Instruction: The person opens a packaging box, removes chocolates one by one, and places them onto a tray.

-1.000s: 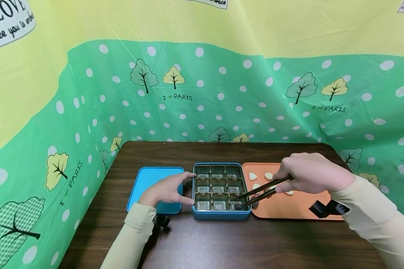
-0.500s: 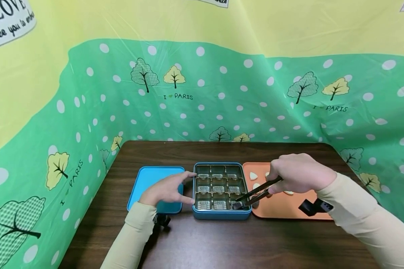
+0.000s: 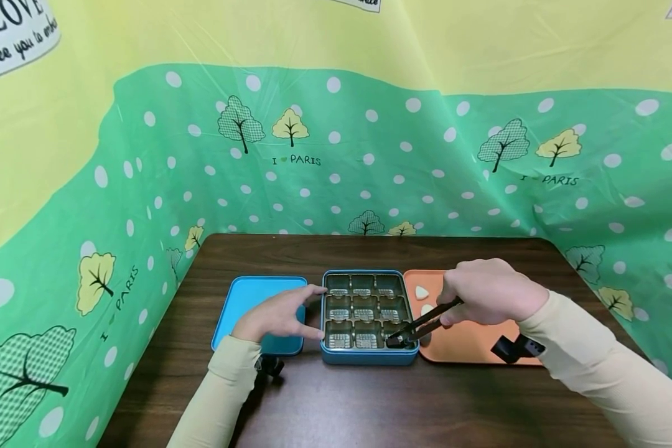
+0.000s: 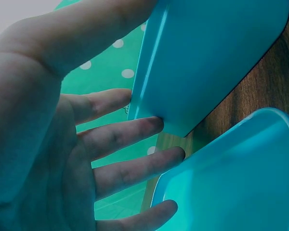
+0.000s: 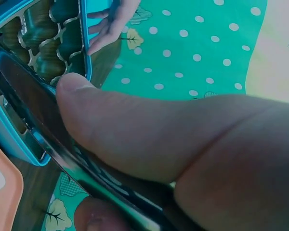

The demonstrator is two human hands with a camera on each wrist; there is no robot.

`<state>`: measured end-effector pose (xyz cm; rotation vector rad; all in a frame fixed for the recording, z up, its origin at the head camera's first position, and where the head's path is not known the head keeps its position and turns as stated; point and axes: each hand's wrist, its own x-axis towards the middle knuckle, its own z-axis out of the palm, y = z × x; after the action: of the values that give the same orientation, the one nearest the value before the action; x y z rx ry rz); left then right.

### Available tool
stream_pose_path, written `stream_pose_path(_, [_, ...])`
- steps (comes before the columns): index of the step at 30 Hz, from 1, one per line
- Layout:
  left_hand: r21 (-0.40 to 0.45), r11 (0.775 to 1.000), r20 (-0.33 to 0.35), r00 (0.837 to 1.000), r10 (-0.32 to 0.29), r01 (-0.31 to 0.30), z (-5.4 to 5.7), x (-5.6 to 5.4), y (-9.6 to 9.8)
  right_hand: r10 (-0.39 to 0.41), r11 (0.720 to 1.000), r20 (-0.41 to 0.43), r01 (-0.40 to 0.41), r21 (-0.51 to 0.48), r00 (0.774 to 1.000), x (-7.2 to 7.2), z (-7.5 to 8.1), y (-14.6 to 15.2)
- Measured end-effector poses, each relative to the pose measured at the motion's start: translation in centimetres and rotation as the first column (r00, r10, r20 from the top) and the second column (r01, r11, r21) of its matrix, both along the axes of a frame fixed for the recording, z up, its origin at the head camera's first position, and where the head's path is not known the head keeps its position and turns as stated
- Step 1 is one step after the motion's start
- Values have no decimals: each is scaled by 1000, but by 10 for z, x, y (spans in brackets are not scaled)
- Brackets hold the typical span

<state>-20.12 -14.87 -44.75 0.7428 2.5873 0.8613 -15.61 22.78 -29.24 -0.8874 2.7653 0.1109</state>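
Note:
My right hand (image 3: 490, 290) grips black tongs (image 3: 432, 314). Their tips dip into the front right compartment of a blue box (image 3: 368, 357), close together; what lies between them I cannot tell. Inside the box is a dark, shiny insert (image 3: 351, 318) divided into several square compartments. In the right wrist view, the thumb presses along the tongs (image 5: 77, 156). My left hand (image 3: 277, 315) has its thumb and forefinger spread at the box's left side. The left wrist view shows its other fingers stretched out between the box wall (image 4: 207, 57) and a blue lid (image 4: 241, 183).
Right of the box lies an orange tray (image 3: 456, 350) with several small white pieces (image 3: 421, 292), partly hidden by my right hand. The lid (image 3: 252, 298) lies to the left, beneath my left hand. A patterned cloth (image 3: 336, 186) rises behind the dark wooden table (image 3: 336, 404).
My right hand has moved left toward the box, and the tongs' tips have drawn closer together inside the same compartment. My left hand has stayed in place.

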Motion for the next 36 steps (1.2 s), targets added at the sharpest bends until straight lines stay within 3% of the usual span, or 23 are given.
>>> stream_pose_path(17, [-7, 1000, -3, 1000, -1, 1, -2, 0, 0, 6, 999, -29, -7, -32, 1000, 3, -1, 10])
stream_pose_path(36, [-7, 1000, -4, 1000, -6, 6, 0, 0, 0, 1, 1000, -71, -2, -18, 997, 10, 25, 30])
